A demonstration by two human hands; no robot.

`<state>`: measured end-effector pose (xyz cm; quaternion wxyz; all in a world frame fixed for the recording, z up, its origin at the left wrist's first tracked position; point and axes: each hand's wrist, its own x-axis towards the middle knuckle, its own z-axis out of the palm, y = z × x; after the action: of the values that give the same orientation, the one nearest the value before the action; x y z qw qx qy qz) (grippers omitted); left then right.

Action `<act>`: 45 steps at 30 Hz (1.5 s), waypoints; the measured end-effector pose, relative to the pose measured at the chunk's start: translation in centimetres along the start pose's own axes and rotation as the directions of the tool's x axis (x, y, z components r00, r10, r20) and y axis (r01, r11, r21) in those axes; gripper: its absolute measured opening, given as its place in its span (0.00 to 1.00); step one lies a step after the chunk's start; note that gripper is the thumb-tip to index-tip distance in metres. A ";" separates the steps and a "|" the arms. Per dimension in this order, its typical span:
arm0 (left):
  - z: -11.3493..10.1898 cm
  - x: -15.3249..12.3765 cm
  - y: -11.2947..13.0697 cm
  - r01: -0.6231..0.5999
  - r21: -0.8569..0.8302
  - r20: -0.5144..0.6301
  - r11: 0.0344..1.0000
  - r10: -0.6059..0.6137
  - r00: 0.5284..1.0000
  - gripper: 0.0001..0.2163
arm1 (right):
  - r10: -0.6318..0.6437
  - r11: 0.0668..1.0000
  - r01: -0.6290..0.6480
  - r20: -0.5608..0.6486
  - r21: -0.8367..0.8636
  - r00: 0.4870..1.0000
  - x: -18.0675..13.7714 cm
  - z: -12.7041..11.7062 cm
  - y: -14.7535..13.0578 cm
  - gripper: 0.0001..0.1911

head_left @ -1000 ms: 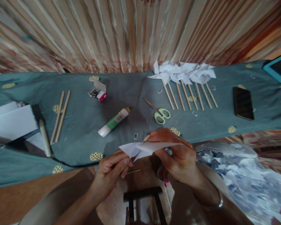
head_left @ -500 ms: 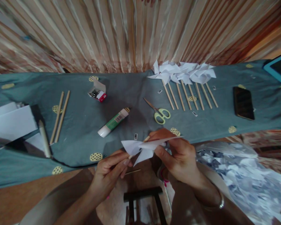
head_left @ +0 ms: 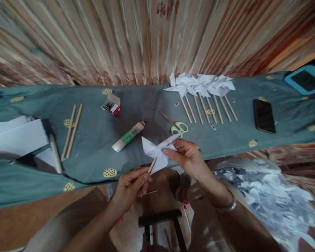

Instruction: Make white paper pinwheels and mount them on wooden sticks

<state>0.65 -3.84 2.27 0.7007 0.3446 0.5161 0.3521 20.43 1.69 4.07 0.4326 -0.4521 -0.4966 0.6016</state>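
Observation:
A white paper pinwheel [head_left: 157,151] on a thin wooden stick [head_left: 152,165] is held up over the near edge of the blue-grey cloth [head_left: 94,140]. My left hand [head_left: 131,185] pinches the lower end of the stick, fingers closed. My right hand [head_left: 187,157] grips the pinwheel's paper blades between thumb and fingers. Just beyond the pinwheel lie a green-and-white glue stick [head_left: 127,137] and yellow-handled scissors [head_left: 176,125].
Several finished pinwheels on sticks [head_left: 202,94] lie at the back right. A black phone [head_left: 264,116] and a teal tablet [head_left: 306,79] are further right. Two loose sticks [head_left: 72,131], a small pin box [head_left: 111,105], white paper [head_left: 15,136] and a pencil [head_left: 55,153] sit left. Paper scraps [head_left: 265,196] pile at lower right.
The pinwheel has been lifted and tilted upright on its stick, away from lying flat. My right hand moved up with it, shifting its grip on the blades. The left hand stays on the stick.

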 end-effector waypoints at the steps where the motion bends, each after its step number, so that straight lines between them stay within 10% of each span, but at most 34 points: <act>1: 0.1 0.1 -0.1 0.021 -0.015 0.001 1.000 -0.021 1.000 0.16 | 0.006 1.000 -0.006 0.012 0.016 1.000 0.2 0.0 0.2 0.11; 31: 0.5 1.0 -3.1 0.040 -0.208 0.168 0.977 -0.005 0.986 0.38 | 0.171 0.985 -0.169 0.147 -0.026 0.974 2.0 -0.2 0.7 0.13; 45: 0.5 1.2 -1.7 -0.044 -0.270 0.121 0.962 0.079 0.990 0.30 | 0.210 0.974 -0.216 0.089 0.064 0.974 2.1 1.2 0.1 0.16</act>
<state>1.66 -3.75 0.33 0.7616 0.2851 0.4063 0.4167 18.77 3.43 3.91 0.3611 -0.4615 -0.4399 0.6805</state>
